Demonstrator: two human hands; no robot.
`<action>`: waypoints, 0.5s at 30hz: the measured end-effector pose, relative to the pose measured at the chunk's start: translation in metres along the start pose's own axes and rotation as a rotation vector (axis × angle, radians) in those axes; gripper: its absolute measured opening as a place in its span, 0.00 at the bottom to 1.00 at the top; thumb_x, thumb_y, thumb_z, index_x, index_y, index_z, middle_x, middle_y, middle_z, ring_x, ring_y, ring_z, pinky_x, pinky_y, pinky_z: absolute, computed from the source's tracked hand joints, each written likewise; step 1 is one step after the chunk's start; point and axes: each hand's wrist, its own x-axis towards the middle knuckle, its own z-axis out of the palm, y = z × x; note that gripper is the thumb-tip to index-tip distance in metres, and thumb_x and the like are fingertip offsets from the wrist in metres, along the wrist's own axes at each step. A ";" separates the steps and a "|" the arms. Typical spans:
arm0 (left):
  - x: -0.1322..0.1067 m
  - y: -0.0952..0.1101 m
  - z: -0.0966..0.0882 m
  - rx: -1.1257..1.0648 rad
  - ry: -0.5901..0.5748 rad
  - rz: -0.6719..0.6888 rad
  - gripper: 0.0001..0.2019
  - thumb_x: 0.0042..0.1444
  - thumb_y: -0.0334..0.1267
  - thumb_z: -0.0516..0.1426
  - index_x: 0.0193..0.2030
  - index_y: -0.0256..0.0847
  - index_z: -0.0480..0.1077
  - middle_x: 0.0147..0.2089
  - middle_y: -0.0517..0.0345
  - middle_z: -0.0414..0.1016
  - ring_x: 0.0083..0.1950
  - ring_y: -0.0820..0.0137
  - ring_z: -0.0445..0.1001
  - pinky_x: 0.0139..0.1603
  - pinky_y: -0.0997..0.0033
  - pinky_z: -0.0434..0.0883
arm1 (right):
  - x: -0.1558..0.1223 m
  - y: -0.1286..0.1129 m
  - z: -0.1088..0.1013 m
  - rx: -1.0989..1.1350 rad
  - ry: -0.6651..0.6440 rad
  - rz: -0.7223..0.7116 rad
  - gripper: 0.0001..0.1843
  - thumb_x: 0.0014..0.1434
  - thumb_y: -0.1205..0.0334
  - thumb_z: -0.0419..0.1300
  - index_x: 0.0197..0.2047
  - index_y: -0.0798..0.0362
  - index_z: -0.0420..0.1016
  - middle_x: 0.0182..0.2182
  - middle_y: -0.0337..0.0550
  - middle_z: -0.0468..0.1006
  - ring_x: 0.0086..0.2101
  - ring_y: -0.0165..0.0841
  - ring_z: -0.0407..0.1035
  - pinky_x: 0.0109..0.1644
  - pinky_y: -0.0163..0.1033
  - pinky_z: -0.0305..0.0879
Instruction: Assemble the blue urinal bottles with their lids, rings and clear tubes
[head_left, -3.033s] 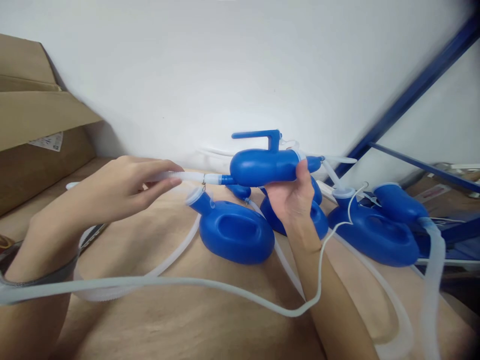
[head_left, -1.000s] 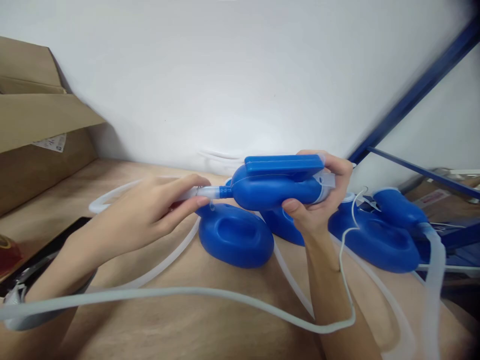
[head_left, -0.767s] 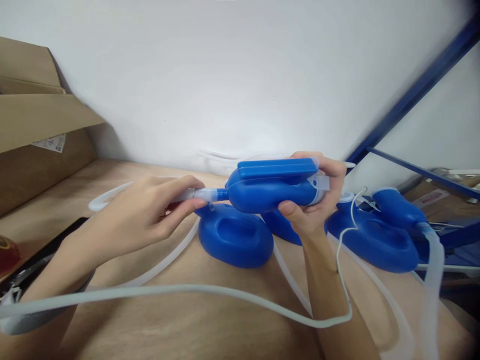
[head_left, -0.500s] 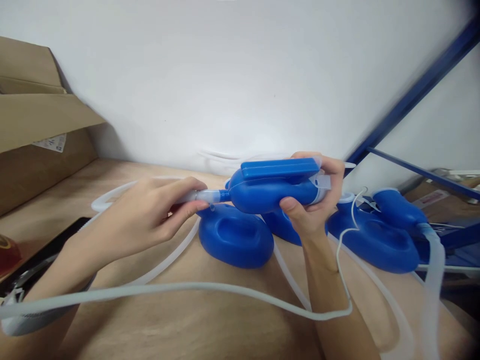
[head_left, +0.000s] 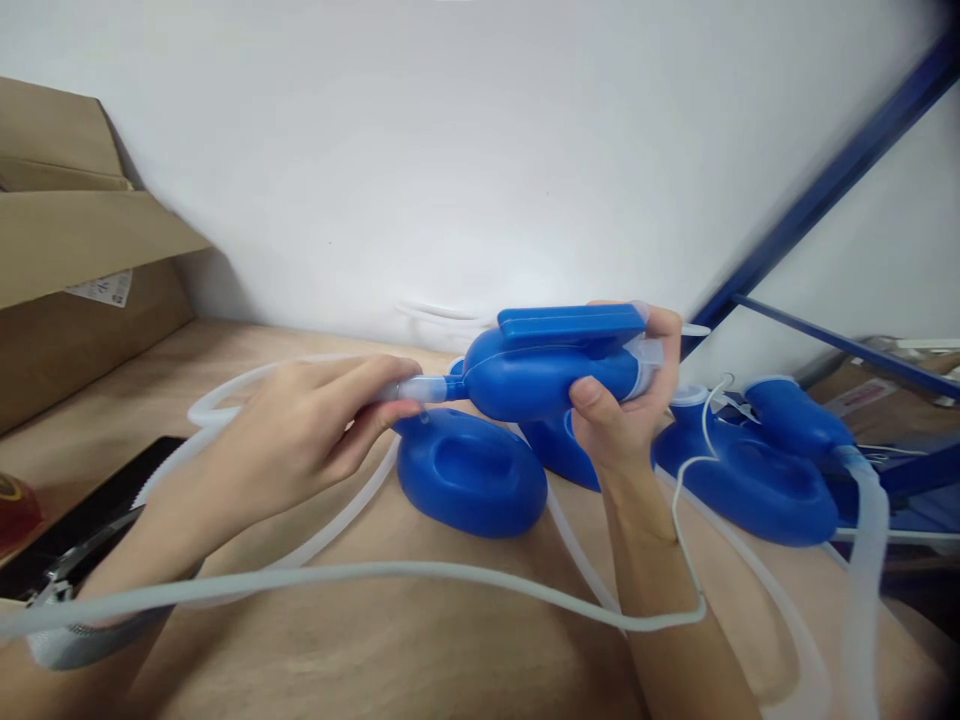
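Observation:
A blue plastic urinal bottle lies sideways in the air, its flat handle facing up. My right hand is wrapped round its wide end, by the translucent cap, thumb in front. At the narrow end, a translucent hose sits on the bottle's spout. My left hand pinches that hose close to the joint, thumb below and fingers above. Below the held bottle, a second blue bottle lies on the table, with another blue bottle partly hidden behind it.
More blue bottles with hoses lie at the right, beside a blue metal rack. A cardboard box stands at the left, near a black flat object. A pale cable crosses the foreground over the wooden table.
The held bottle has shifted slightly to the right and tilted a little. My left hand has moved slightly right with the hose, which stays on the spout.

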 end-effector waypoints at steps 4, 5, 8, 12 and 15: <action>-0.002 0.001 0.005 0.057 0.042 0.007 0.09 0.77 0.41 0.49 0.54 0.45 0.69 0.43 0.53 0.85 0.34 0.63 0.81 0.33 0.64 0.70 | 0.000 0.001 0.000 0.021 0.024 0.024 0.30 0.53 0.42 0.76 0.57 0.38 0.75 0.48 0.37 0.75 0.46 0.38 0.73 0.53 0.46 0.72; -0.002 0.001 0.007 0.077 0.050 0.012 0.10 0.77 0.41 0.49 0.55 0.46 0.69 0.45 0.52 0.85 0.36 0.61 0.82 0.34 0.63 0.71 | 0.000 0.002 -0.001 0.024 0.027 0.031 0.30 0.53 0.42 0.76 0.56 0.38 0.76 0.48 0.37 0.75 0.46 0.38 0.73 0.53 0.46 0.72; -0.003 0.001 0.013 0.127 0.073 0.031 0.10 0.77 0.43 0.50 0.55 0.45 0.71 0.46 0.50 0.86 0.41 0.58 0.83 0.39 0.61 0.74 | 0.000 0.005 -0.002 0.040 0.031 0.061 0.30 0.53 0.42 0.76 0.55 0.39 0.76 0.47 0.38 0.76 0.46 0.39 0.74 0.53 0.47 0.72; -0.003 0.003 0.015 0.163 0.072 0.049 0.11 0.76 0.41 0.51 0.52 0.42 0.74 0.40 0.51 0.83 0.41 0.57 0.83 0.41 0.60 0.75 | -0.001 0.009 0.000 0.064 0.054 0.138 0.32 0.52 0.40 0.76 0.55 0.40 0.74 0.48 0.39 0.76 0.45 0.38 0.75 0.50 0.45 0.74; -0.003 0.004 0.014 0.220 0.084 0.100 0.10 0.75 0.37 0.52 0.51 0.41 0.74 0.37 0.53 0.82 0.40 0.58 0.82 0.41 0.60 0.74 | -0.001 0.009 0.005 0.080 0.026 0.231 0.31 0.52 0.37 0.74 0.54 0.39 0.72 0.45 0.38 0.75 0.42 0.38 0.75 0.46 0.45 0.75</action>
